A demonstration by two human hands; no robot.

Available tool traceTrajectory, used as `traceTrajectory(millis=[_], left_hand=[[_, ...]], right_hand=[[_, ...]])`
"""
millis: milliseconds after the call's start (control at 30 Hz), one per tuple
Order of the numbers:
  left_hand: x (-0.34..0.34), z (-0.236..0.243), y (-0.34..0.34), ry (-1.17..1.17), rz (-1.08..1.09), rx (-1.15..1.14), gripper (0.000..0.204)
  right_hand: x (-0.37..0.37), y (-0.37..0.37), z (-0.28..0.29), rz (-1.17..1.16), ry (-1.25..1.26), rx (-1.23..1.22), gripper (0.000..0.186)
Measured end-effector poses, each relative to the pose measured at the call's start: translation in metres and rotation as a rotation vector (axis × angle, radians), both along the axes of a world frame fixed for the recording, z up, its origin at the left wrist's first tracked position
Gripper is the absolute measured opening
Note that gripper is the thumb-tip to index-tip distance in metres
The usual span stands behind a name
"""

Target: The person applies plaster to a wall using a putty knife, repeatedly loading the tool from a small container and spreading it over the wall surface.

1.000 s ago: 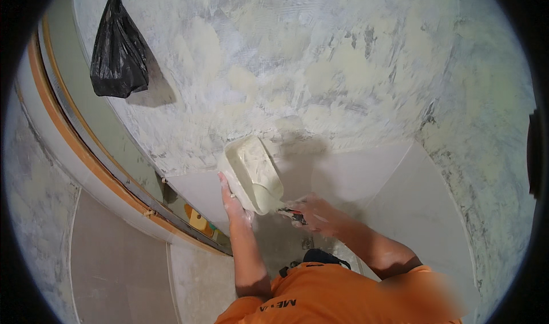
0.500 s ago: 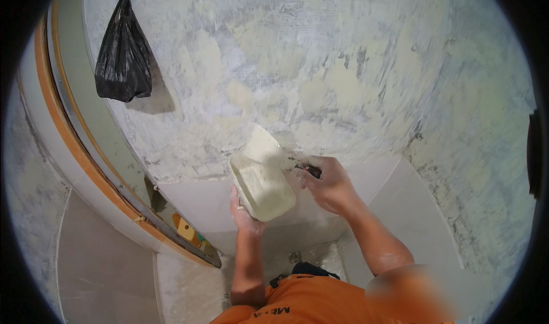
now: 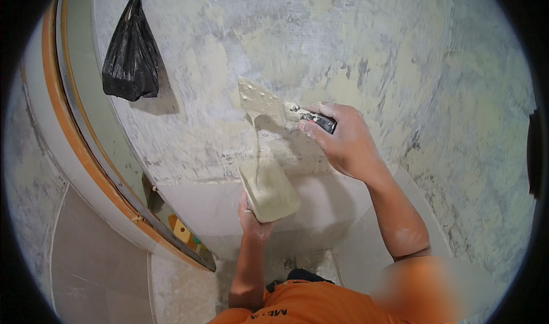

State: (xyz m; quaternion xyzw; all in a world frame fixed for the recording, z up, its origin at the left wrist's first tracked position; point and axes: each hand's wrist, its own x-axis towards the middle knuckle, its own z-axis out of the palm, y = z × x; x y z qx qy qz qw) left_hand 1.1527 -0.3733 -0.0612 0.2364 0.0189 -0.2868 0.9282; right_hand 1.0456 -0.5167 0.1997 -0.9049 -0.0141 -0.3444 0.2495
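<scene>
My right grip (image 3: 343, 134) is clamped round the black handle (image 3: 323, 122) of the scraper (image 3: 264, 102), raised above the tray (image 3: 283, 214) in front of the patchy wall (image 3: 297, 32), seemingly so that the pale paste (image 3: 257, 144) trailing from its blade (image 3: 254, 98) lands inside. My left grip (image 3: 254, 223) is closed on the tray's left side, holding it beneath the paste. The tilted blade looks creamy, lumpy and thickly coated.

Pale cream tray (image 3: 279, 212); scraper blade (image 3: 260, 101) coated cream, its handle (image 3: 321, 122) black with a red touch; orange shirt (image 3: 320, 301) with dark lettering (image 3: 269, 314); black bag (image 3: 131, 61); wall (image 3: 343, 38) mottled white, grey and pale yellow
</scene>
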Motion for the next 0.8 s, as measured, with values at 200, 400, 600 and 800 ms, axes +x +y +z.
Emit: traceTrajectory(millis=[200,400,600,800], left_hand=[[0.003,-0.01,0.01,-0.157,-0.027,-0.106,0.052],[0.005,0.014,0.015,-0.003,0.088,-0.117,0.054],[0.0,0.027,0.027,-0.1,0.08,-0.107,0.06],[0.017,0.01,0.026,-0.142,0.359,-0.22,0.062]], right_hand=[[0.007,0.013,-0.012,0.055,-0.101,0.016,0.026],[0.012,0.003,-0.08,0.22,0.471,-0.395,0.023],[0.007,0.003,-0.077,0.176,0.307,-0.28,0.027],[-0.011,0.029,-0.141,0.211,0.229,-0.378,0.025]])
